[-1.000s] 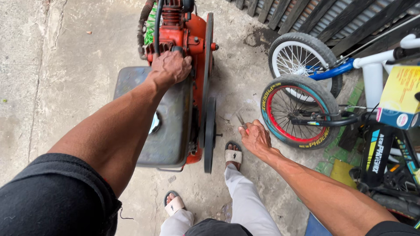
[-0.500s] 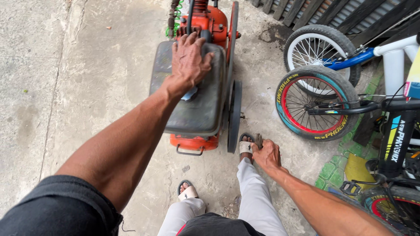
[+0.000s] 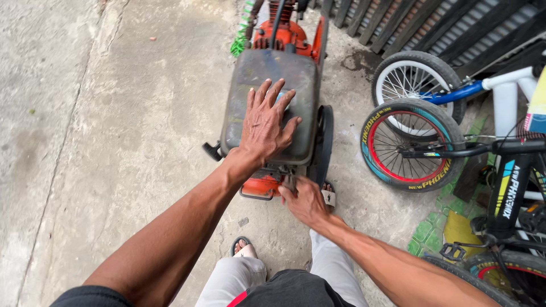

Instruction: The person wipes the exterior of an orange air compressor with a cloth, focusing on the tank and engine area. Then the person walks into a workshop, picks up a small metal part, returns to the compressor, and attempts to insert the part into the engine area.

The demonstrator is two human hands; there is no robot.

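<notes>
pressing flat, the left hand (image 3: 266, 126) lies spread on the grey tank (image 3: 272, 108) of the orange machine (image 3: 278, 96); the right hand (image 3: 304, 200) curls at its lower edge, grip unclear. steady downward pressure seems best. bare concrete (image 3: 114, 142); bicycles (image 3: 455, 148) just right.

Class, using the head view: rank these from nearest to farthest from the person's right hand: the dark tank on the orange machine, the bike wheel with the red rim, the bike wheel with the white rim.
From the right hand:
1. Dark tank, just above and left of it, under the left hand.
2. Red-rimmed wheel, off to its right.
3. White-rimmed wheel, farther up and right, behind the red one.
</notes>
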